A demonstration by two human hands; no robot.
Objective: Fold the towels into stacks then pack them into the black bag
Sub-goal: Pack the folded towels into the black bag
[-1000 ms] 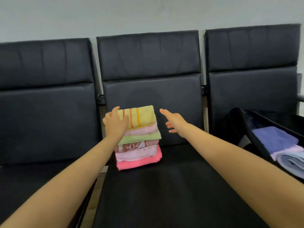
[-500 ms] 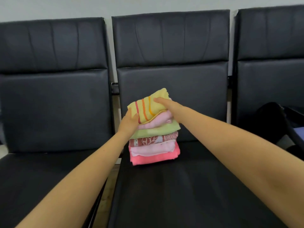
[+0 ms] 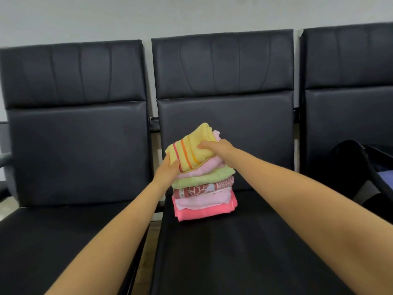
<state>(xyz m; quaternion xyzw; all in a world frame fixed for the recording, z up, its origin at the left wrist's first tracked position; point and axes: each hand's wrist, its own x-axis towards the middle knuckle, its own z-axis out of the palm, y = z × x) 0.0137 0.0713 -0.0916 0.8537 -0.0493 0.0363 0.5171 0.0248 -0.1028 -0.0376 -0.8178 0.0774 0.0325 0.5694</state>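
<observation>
A stack of folded towels (image 3: 204, 188) stands on the middle black seat, bright pink at the bottom. On top lies a yellow towel (image 3: 192, 150) with red and orange stripes, tilted up at its far end. My left hand (image 3: 169, 167) grips the yellow towel's near left edge, thumb on top. My right hand (image 3: 217, 146) holds its right side, fingers curled over the top. A pale pink towel (image 3: 204, 168) and a green towel (image 3: 204, 177) lie just beneath. The black bag (image 3: 361, 165) sits open on the right seat, partly cut off.
Three black padded chairs stand in a row against a pale wall. The left seat (image 3: 63, 241) is bare. A narrow gap with a metal frame (image 3: 154, 124) separates the left and middle chairs. Something blue (image 3: 386, 176) shows inside the bag.
My right hand came from open in the air onto the yellow towel. Both hands now hold it, and its far end has lifted off the stack. The view swung left.
</observation>
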